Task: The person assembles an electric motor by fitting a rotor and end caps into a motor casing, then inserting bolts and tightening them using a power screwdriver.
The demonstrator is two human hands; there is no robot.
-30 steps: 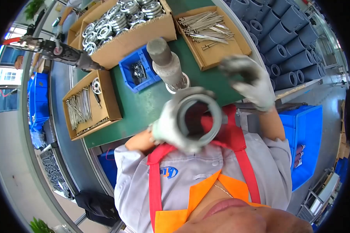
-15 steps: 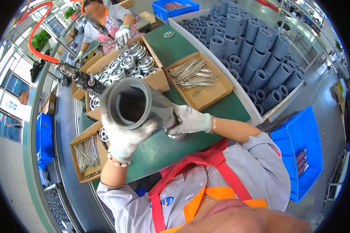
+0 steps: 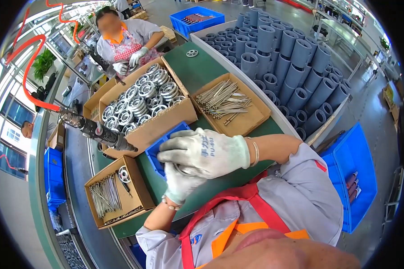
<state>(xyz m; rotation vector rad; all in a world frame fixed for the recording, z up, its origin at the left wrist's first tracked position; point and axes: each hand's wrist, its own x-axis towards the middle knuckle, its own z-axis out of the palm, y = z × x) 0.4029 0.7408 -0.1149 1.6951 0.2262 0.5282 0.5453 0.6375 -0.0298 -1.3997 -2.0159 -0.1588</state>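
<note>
your right hand (image 3: 206,152) lies over your left hand (image 3: 182,181), its fingers loosely curled; the left's fingers are covered, and you can't tell whether either grips anything. the blue plastic bin (image 3: 155,154) sits just beyond, the cardboard screw tray (image 3: 252,120) far right, probably for easy reach.

Plant (image 3: 43,64): green and leafy, there by the windows (image 3: 12,102)!
Co-worker (image 3: 141,31): facing this way, red-checked apron (image 3: 123,50) on.
Far crate (image 3: 189,28): blue, and it's loaded!
Right crate (image 3: 363,157): blue too, open-topped, reddish pieces (image 3: 352,180) lying inside.
</note>
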